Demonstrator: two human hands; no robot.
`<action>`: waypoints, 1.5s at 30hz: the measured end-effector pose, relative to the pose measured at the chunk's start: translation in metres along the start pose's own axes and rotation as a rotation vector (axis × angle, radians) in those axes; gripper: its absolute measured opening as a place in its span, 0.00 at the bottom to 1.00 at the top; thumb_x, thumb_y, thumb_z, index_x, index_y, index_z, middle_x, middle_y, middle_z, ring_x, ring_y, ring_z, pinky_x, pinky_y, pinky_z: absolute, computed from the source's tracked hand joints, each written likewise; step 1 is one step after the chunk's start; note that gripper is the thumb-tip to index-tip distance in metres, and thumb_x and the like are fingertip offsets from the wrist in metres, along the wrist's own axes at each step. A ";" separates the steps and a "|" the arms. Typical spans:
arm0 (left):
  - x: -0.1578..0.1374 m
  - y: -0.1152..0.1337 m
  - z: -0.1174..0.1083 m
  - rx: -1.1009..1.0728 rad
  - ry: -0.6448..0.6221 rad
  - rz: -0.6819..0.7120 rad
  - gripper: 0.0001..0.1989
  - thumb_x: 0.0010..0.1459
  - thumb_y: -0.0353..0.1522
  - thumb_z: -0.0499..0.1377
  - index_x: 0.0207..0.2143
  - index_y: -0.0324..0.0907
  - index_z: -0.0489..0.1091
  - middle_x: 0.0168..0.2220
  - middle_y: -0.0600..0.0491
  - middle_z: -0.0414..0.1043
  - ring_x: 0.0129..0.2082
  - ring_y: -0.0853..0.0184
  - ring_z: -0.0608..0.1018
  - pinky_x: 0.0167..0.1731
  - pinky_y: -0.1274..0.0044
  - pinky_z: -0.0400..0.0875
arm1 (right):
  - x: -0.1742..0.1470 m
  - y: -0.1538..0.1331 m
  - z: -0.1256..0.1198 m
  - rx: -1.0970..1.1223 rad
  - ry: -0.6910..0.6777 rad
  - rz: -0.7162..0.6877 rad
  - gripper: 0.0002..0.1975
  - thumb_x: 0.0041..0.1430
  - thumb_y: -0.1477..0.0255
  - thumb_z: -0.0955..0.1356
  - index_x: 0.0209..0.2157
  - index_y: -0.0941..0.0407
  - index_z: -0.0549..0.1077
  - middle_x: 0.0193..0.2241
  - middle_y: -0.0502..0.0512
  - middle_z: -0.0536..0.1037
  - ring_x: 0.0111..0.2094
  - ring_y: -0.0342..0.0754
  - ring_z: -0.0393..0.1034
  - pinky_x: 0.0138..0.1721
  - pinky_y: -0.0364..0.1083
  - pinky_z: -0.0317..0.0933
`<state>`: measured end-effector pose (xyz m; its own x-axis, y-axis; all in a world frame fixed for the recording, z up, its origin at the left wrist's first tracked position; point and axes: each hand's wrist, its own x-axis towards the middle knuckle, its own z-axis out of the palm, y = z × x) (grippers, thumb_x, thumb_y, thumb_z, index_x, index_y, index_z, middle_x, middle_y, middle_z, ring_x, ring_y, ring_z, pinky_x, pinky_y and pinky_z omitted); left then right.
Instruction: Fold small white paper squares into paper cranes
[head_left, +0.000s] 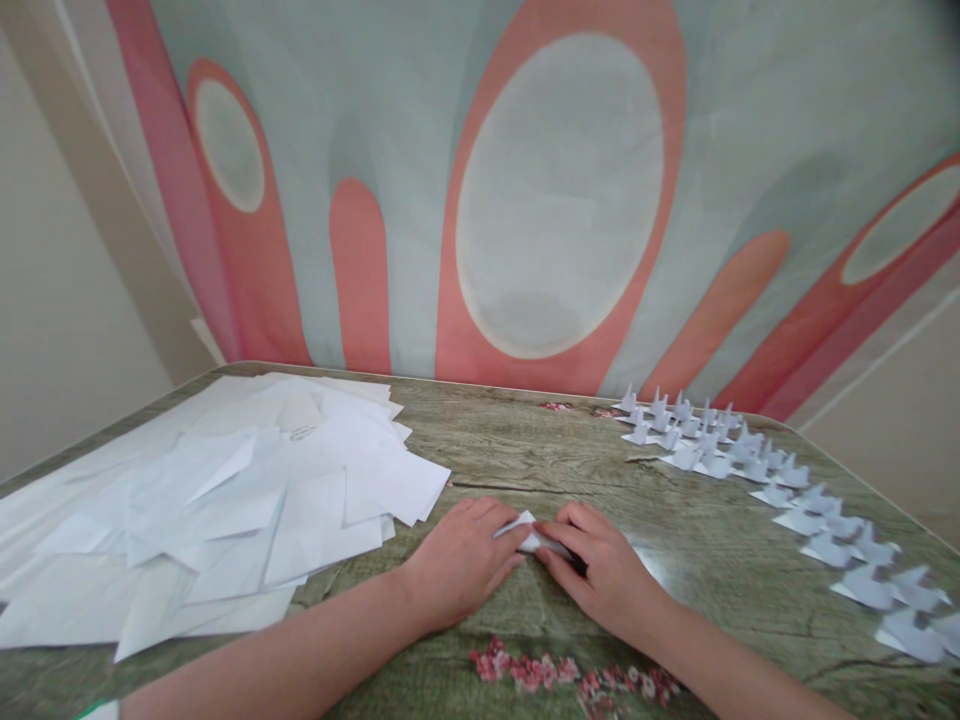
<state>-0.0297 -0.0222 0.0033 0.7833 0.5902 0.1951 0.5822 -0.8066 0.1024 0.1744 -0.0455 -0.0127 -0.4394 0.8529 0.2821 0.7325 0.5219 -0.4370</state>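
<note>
A small folded piece of white paper lies on the wood-patterned table between my two hands. My left hand rests over its left end, with the fingers pressed on the paper. From the other side my right hand pinches the paper's right end between thumb and fingers. A dark strip, perhaps shadow or some object, shows under the right fingers; I cannot tell which. Much of the folded paper is hidden by the fingers.
A wide, loose pile of white paper sheets covers the table's left side. Several folded white paper figures stand in rows along the right edge. Behind the wood-patterned table hangs a coloured backdrop.
</note>
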 end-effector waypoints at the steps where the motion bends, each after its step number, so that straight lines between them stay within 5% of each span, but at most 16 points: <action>1: 0.000 0.000 0.000 -0.001 0.005 0.003 0.15 0.61 0.32 0.50 0.50 0.42 0.62 0.44 0.49 0.68 0.45 0.60 0.69 0.45 0.65 0.65 | 0.000 0.000 0.000 -0.002 0.002 0.000 0.09 0.59 0.72 0.63 0.40 0.55 0.72 0.30 0.54 0.66 0.34 0.49 0.61 0.36 0.48 0.57; 45: 0.002 -0.004 -0.001 -0.187 0.040 -0.021 0.13 0.62 0.32 0.50 0.47 0.42 0.66 0.44 0.49 0.67 0.44 0.65 0.69 0.46 0.71 0.65 | 0.003 0.000 -0.001 0.072 0.042 0.009 0.11 0.59 0.69 0.64 0.43 0.54 0.72 0.31 0.55 0.67 0.35 0.49 0.62 0.37 0.49 0.60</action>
<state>-0.0308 -0.0183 0.0043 0.7603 0.6079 0.2291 0.5446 -0.7886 0.2854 0.1731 -0.0429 -0.0107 -0.4091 0.8571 0.3130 0.6968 0.5149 -0.4993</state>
